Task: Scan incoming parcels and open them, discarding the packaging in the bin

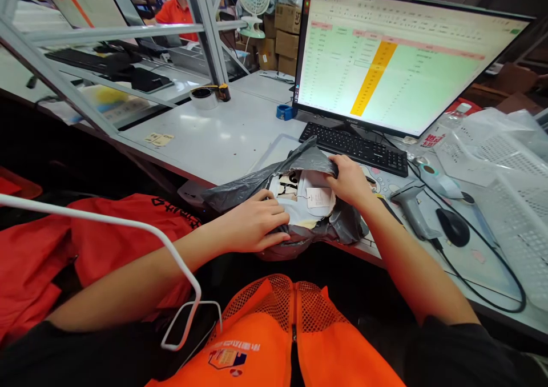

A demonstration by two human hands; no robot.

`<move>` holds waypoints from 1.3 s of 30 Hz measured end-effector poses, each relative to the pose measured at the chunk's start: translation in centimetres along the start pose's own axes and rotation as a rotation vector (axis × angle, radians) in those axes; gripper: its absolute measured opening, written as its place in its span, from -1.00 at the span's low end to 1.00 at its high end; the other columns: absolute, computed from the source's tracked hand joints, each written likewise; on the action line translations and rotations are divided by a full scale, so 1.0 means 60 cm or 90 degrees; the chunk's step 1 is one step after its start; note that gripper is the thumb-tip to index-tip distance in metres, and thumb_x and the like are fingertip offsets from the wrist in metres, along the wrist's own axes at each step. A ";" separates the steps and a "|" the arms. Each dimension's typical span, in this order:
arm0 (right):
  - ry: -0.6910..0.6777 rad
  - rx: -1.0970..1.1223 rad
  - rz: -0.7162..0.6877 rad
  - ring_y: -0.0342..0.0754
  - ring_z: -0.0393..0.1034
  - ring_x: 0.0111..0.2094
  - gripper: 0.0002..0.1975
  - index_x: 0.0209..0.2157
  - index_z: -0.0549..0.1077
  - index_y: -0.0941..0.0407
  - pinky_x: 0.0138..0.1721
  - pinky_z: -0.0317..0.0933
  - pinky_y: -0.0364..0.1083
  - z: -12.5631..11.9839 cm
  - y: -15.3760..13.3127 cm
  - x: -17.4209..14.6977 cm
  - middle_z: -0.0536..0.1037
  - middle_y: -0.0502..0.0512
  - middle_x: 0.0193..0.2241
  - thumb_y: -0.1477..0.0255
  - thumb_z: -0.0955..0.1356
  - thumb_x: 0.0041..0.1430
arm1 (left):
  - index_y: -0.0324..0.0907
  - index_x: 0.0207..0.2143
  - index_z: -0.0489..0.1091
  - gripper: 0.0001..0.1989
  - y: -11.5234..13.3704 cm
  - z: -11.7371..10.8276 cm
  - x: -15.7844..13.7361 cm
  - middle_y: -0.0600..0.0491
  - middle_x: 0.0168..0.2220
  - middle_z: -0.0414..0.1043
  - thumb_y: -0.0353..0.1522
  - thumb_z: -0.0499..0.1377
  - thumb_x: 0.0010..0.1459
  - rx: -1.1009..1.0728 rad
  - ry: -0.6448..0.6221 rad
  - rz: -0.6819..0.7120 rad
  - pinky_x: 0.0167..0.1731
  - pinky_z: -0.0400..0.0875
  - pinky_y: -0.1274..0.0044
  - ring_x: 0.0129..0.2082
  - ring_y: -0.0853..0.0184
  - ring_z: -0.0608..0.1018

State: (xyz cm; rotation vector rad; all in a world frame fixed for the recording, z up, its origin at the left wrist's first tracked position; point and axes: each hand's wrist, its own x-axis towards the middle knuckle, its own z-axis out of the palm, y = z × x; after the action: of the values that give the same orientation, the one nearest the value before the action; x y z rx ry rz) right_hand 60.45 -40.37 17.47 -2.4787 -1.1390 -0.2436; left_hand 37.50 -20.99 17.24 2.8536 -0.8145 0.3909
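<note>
A grey plastic mailing bag [252, 188] lies torn open at the table's front edge, right before me. Inside its opening shows a white item with black and beige print [287, 184], and on it a white paper tag [319, 197]. My left hand [259, 221] holds the near left rim of the opening, its fingers curled over the edge. On the far right side, my right hand [349, 178] grips the bag's rim, with the fingertips partly hidden inside. The bag's underside is out of sight.
Behind the bag stand a black keyboard [355, 147] and a monitor [402, 61]. A barcode scanner [413, 210], mouse [452, 227] and white baskets [514, 204] are at right. Tape [204, 98] lies at the left rear. Beyond the metal frame [209, 33] sits a person in orange [175, 13].
</note>
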 end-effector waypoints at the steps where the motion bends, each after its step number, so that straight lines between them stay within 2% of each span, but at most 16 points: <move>1: 0.002 0.006 -0.003 0.30 0.45 0.08 -0.52 0.16 0.48 0.20 0.11 0.36 0.18 0.000 0.001 -0.001 0.57 0.34 0.08 0.45 0.38 0.19 | -0.18 -0.21 0.42 -0.77 0.000 -0.002 -0.002 0.04 -0.30 0.51 -0.24 0.10 0.49 0.002 0.004 0.002 0.07 0.18 0.31 -0.24 0.23 0.52; 5: 0.034 0.019 -0.012 0.29 0.46 0.08 -0.53 0.16 0.50 0.21 0.13 0.35 0.20 -0.003 0.008 -0.003 0.58 0.33 0.07 0.50 0.33 0.21 | -0.15 -0.19 0.42 -0.84 0.001 -0.009 -0.012 0.04 -0.30 0.49 -0.33 0.09 0.48 0.015 0.020 0.007 0.08 0.18 0.33 -0.24 0.24 0.51; 9: 0.081 0.006 0.003 0.28 0.48 0.05 -0.51 0.13 0.55 0.19 0.13 0.34 0.19 -0.009 0.020 -0.003 0.59 0.31 0.02 0.55 0.29 0.17 | -0.15 -0.26 0.41 -0.79 0.003 -0.010 -0.025 0.05 -0.34 0.47 -0.31 0.09 0.49 0.009 0.026 0.005 0.05 0.19 0.33 -0.27 0.27 0.50; 12: 0.081 0.023 0.001 0.26 0.47 0.02 -0.55 0.09 0.56 0.16 0.12 0.34 0.18 -0.010 0.023 -0.006 0.60 0.30 -0.01 0.52 0.32 0.17 | -0.14 -0.17 0.45 -0.81 0.003 -0.003 -0.030 0.01 -0.25 0.54 -0.30 0.09 0.50 -0.004 0.048 0.000 0.08 0.22 0.30 -0.16 0.24 0.54; 16: 0.088 0.064 -0.038 0.24 0.43 0.08 -0.58 0.12 0.55 0.12 0.13 0.34 0.16 -0.010 0.011 -0.022 0.55 0.29 0.06 0.38 0.39 0.24 | -0.08 -0.03 0.50 -0.84 0.001 0.013 -0.031 -0.05 -0.01 0.58 -0.39 0.13 0.46 -0.011 0.183 -0.021 0.10 0.37 0.34 0.07 0.19 0.51; 18: 0.098 0.084 -0.062 0.20 0.43 0.07 -0.65 0.07 0.58 0.09 0.13 0.34 0.14 -0.010 0.004 -0.032 0.54 0.27 0.04 0.33 0.37 0.30 | -0.07 0.00 0.52 -0.82 0.003 0.022 -0.030 -0.06 -0.04 0.58 -0.41 0.16 0.43 0.024 0.292 -0.060 0.03 0.43 0.36 0.02 0.18 0.52; 20: 0.109 0.094 -0.071 0.17 0.45 0.03 -0.73 -0.05 0.63 0.07 0.12 0.34 0.13 -0.011 0.003 -0.040 0.57 0.25 -0.03 0.34 0.32 0.36 | -0.12 -0.04 0.52 -0.83 0.005 0.027 -0.031 -0.05 -0.18 0.58 -0.40 0.15 0.43 0.045 0.329 -0.087 -0.13 0.46 0.41 -0.16 0.23 0.55; 22: 0.127 0.106 -0.052 0.15 0.47 -0.01 -0.73 -0.18 0.64 0.07 0.10 0.35 0.12 -0.013 0.006 -0.045 0.59 0.23 -0.09 0.38 0.28 0.38 | -0.17 -0.16 0.51 -0.80 0.008 0.029 -0.034 -0.01 -0.35 0.55 -0.37 0.08 0.46 0.029 0.236 -0.080 -0.28 0.44 0.45 -0.35 0.28 0.55; 24: 0.139 0.144 -0.019 0.13 0.49 -0.06 -0.72 -0.23 0.63 0.09 0.02 0.39 0.09 -0.013 0.007 -0.048 0.59 0.23 -0.12 0.37 0.27 0.38 | -0.17 -0.25 0.47 -0.72 0.009 0.031 -0.035 -0.02 -0.36 0.57 -0.35 0.02 0.48 0.005 0.090 -0.060 -0.26 0.46 0.45 -0.35 0.28 0.59; 26: 0.103 0.194 -0.020 0.12 0.51 -0.06 -0.72 -0.16 0.61 0.10 -0.01 0.41 0.07 -0.007 -0.004 -0.052 0.60 0.23 -0.10 0.31 0.29 0.39 | -0.17 -0.21 0.47 -0.73 0.006 0.035 -0.030 -0.12 -0.07 0.64 -0.35 0.00 0.48 -0.004 0.001 -0.042 0.02 0.48 0.37 -0.05 0.21 0.65; 28: 0.023 0.205 -0.059 0.16 0.48 0.06 -0.65 0.03 0.57 0.11 0.10 0.38 0.10 0.008 -0.026 -0.057 0.58 0.26 0.03 0.20 0.34 0.38 | -0.19 -0.10 0.49 -0.77 -0.001 0.045 -0.019 -0.22 0.29 0.44 -0.37 0.03 0.47 0.004 -0.013 -0.029 0.32 0.30 0.24 0.31 0.11 0.47; 30: -0.048 0.152 -0.078 0.24 0.39 0.19 -0.48 0.19 0.47 0.12 0.22 0.29 0.18 0.028 -0.052 -0.062 0.48 0.33 0.18 0.11 0.40 0.34 | -0.22 -0.07 0.49 -0.78 -0.011 0.056 -0.006 -0.27 0.42 0.25 -0.36 0.06 0.45 0.024 -0.008 -0.030 0.42 0.15 0.16 0.45 0.04 0.29; 32: -0.079 0.072 -0.066 0.31 0.34 0.21 -0.41 0.22 0.43 0.15 0.24 0.26 0.22 0.047 -0.072 -0.064 0.40 0.38 0.23 0.10 0.44 0.31 | -0.22 -0.08 0.49 -0.78 -0.022 0.063 0.003 -0.25 0.38 0.32 -0.35 0.06 0.45 0.041 0.007 -0.041 0.40 0.17 0.18 0.42 0.05 0.34; 35: -0.107 -0.005 -0.083 0.31 0.35 0.15 -0.42 0.18 0.42 0.12 0.17 0.30 0.21 0.065 -0.087 -0.066 0.39 0.36 0.19 0.11 0.49 0.27 | -0.19 -0.15 0.49 -0.77 -0.034 0.057 -0.001 -0.14 0.01 0.60 -0.36 0.03 0.46 0.045 0.051 -0.068 0.20 0.35 0.25 0.05 0.15 0.61; 37: -0.106 -0.050 -0.088 0.33 0.34 0.13 -0.42 0.15 0.44 0.09 0.13 0.30 0.21 0.073 -0.091 -0.068 0.39 0.36 0.19 0.07 0.50 0.25 | -0.18 -0.23 0.47 -0.75 -0.035 0.044 -0.010 -0.04 -0.27 0.59 -0.34 0.03 0.47 0.046 0.074 -0.066 0.02 0.38 0.31 -0.22 0.21 0.60; 39: -0.087 -0.102 -0.073 0.35 0.33 0.13 -0.52 0.07 0.50 0.09 0.10 0.29 0.21 0.080 -0.088 -0.069 0.39 0.38 0.19 0.06 0.46 0.30 | -0.16 -0.33 0.44 -0.71 -0.032 0.028 -0.026 0.02 -0.41 0.52 -0.33 0.03 0.47 0.039 0.065 -0.034 -0.09 0.34 0.36 -0.35 0.25 0.54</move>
State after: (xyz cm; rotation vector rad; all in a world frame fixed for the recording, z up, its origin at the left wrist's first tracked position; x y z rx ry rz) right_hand 53.71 -38.06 13.34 -2.6071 -1.3696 -0.2073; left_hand 37.61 -18.96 15.06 2.8771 -0.7181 0.5590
